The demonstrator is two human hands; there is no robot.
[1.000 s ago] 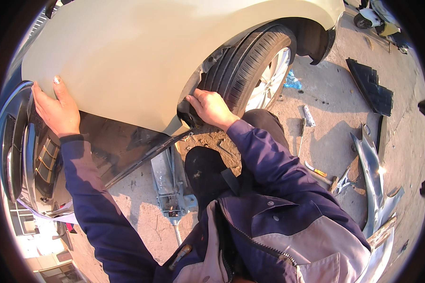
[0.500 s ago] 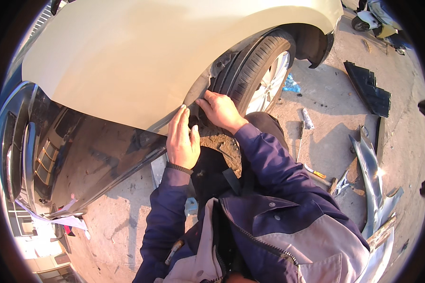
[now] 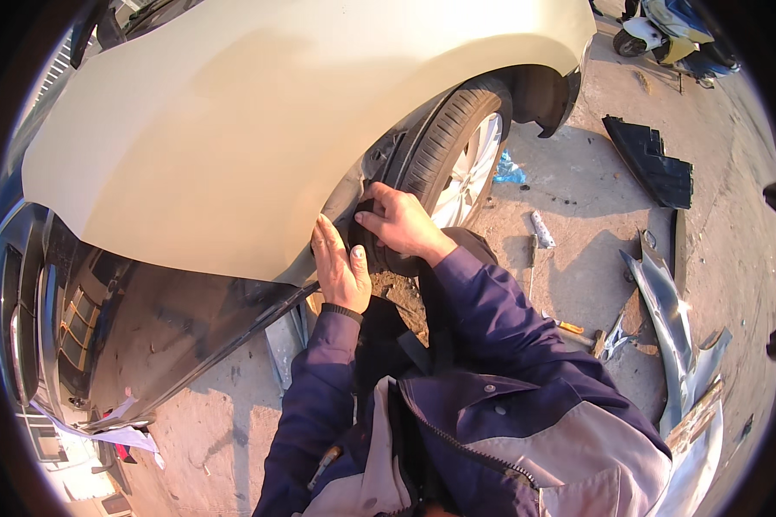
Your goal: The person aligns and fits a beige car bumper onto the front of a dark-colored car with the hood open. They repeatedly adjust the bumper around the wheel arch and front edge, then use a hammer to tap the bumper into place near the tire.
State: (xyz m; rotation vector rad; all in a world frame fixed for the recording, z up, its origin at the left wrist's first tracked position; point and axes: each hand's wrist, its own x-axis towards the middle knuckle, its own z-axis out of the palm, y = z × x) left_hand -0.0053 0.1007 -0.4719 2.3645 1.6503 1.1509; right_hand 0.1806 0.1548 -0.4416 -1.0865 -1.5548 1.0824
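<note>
Cream fender: on car, fills upper L & center of view, arching over tire w/ silver wheel. My L hand: released, fingers straight, tips at fender's lower edge, L of tire. My R hand: fingers curled in at wheel-arch edge, just beside tire; cannot tell if grasping it. Dark bumper: below fender, L of both hands. On ground, R side: black stepped part, silver panel, yellow-handled tool near R sleeve.
</note>
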